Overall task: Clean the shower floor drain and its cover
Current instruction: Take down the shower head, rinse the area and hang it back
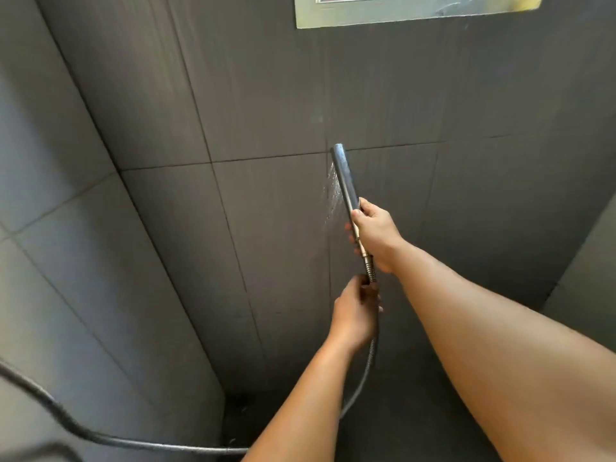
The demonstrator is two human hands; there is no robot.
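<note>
Spraying from its left side, the wand [345, 180] is a slim chrome shower handle held up against the dark tiled wall [266, 111], tilted with its tip toward the upper left; fine water [330, 191] fans off it toward the wall; the right hand [376, 235] grips the wand's lower end, thumb laid along the metal and fingers curled round it; just below, the ribbed hose [370, 355] leaves the wand's base, and the left hand [356, 315] is closed on it, fingers wrapped round the hose close under the right hand, the two hands near each other but not touching; from the left hand the hose drops along the forearm, curves down to the bottom edge of the wall, then sweeps left across the lower left corner of the view, where it blurs; the drain and its cover cannot be made out; a dark patch [238, 403] lies at the foot of the wall where wall and floor [400, 428] meet, between the two forearms and the left wall, but what it is cannot be told; at the wall's top edge sits a shiny metal panel [416, 11], cut off by the frame; another tiled wall [66, 261] runs down the left side, meeting the first at a corner.
</note>
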